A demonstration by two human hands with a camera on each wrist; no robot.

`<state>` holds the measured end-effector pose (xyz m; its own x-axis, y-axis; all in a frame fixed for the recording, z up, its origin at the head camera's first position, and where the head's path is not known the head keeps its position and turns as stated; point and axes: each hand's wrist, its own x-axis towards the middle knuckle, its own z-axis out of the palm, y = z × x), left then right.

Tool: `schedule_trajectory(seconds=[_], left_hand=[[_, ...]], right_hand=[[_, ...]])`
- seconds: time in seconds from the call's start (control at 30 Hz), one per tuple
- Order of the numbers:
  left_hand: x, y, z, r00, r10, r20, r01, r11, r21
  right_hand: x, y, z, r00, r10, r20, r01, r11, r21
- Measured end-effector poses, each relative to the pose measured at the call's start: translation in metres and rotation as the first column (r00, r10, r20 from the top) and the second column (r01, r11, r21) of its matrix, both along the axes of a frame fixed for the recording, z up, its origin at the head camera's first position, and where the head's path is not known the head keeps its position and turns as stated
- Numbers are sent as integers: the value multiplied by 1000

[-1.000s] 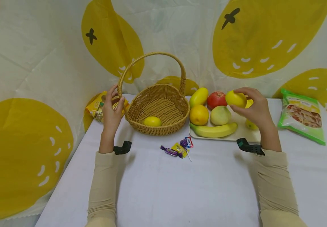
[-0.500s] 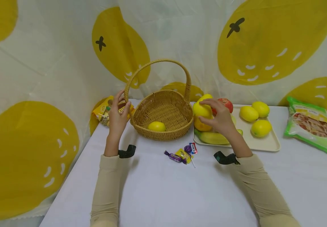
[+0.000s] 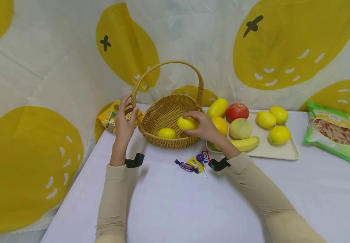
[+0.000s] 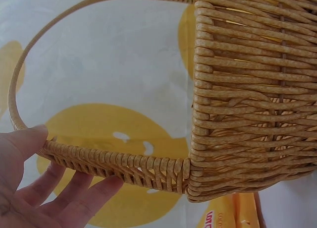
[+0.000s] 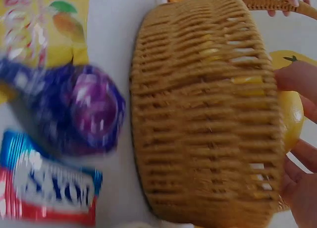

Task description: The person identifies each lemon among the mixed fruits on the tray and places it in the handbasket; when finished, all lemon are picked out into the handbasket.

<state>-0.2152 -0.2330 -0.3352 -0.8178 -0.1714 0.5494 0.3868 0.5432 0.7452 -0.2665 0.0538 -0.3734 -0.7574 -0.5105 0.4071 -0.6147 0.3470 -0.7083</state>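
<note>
A wicker basket (image 3: 170, 143) with a tall arched handle stands at the back of the table. My left hand (image 3: 124, 123) holds the left side of that handle (image 4: 114, 161), thumb on one side and fingers on the other. Between the thumb and fingers of my right hand (image 3: 203, 127) is a lemon (image 3: 187, 124), over the basket's front right rim. Another lemon (image 3: 167, 133) lies inside the basket near the front. In the right wrist view, the basket wall hides part of the held lemon (image 5: 292, 120).
Right of the basket, a cream tray (image 3: 284, 153) bears a banana (image 3: 248, 143), a red fruit (image 3: 237, 112), a pale green fruit (image 3: 240, 128), an orange (image 3: 220, 125), and several lemons (image 3: 279, 135). Wrapped candies (image 3: 187, 166) lie in front. Snack bags (image 3: 331, 130) flank both sides.
My right hand has carried the lemon leftward from above the tray to over the basket. My left hand stays at the basket handle. The view has shifted slightly.
</note>
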Motion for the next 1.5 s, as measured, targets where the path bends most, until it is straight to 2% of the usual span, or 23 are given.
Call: schedule_trajectory(seconds=[0.33, 0.5, 0.73, 0.87, 1.07, 1.23, 1.37, 1.5], left_hand=[[1, 0, 1, 1000, 2, 15, -2, 1000, 20], [1, 1, 2, 1000, 10, 12, -10, 1000, 3], [1, 2, 2, 1000, 1, 7, -1, 1000, 6], [2, 2, 1, 1000, 2, 7, -2, 1000, 14], [1, 3, 0, 1000, 10, 21, -10, 1000, 28], [0, 4, 0, 1000, 12, 23, -13, 999, 31], [0, 2, -1, 1000, 7, 14, -8, 1000, 29], [1, 0, -1, 1000, 12, 7, -12, 1000, 17]], right_hand=[[-7, -24, -1, 994, 32, 102, -45, 990, 135], [-11, -25, 0, 988, 50, 143, -81, 971, 223], [-14, -25, 9, 955, 90, 282, -181, 932, 315], [-14, -25, 8, 950, 90, 298, -190, 926, 326], [-7, -23, 2, 974, 77, 214, -134, 953, 270], [1, -16, -3, 989, 77, 127, -98, 981, 169], [6, -11, -6, 990, 98, 103, -106, 991, 82], [12, -5, -6, 985, 128, 116, -128, 992, -7]])
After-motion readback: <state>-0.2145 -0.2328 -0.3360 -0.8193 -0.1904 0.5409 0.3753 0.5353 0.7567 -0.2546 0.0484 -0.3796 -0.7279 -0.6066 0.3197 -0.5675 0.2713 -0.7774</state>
